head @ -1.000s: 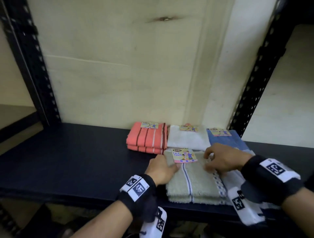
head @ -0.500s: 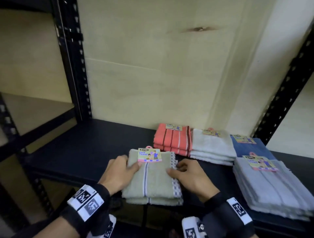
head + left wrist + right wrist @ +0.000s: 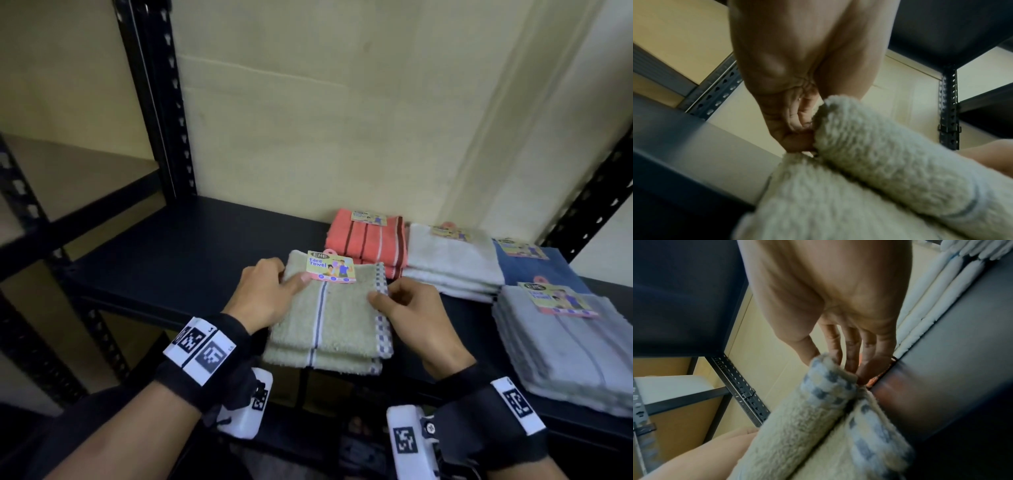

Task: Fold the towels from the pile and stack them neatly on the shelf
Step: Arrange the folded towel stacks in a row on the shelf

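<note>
Beige towel (image 3: 329, 318) sits folded at the front of the shelf (image 3: 171, 260), its near edge at or slightly over the front lip. Left hand (image 3: 263, 298) holds its left edge, thumb on top, fingers curled under the top layers per the left wrist view. Right hand (image 3: 407, 308) pinches the checkered right edge (image 3: 826, 386), thumb over, fingers under.

Handling guess: light, soft terry, floppy, layers slide on each other. Best held at both side edges through all layers, or the fold opens. Paper tag (image 3: 331, 271) at the far edge is no grip point.

Room: open dark shelf to the left. To the right a gap, then the grey stack (image 3: 561, 349), also at the front lip. Behind, the coral towel (image 3: 370, 240) nearly touches the far corner, then the white towel (image 3: 448, 260) and blue towel (image 3: 534, 267) against the wall. Upright post (image 3: 161, 102) far left.
</note>
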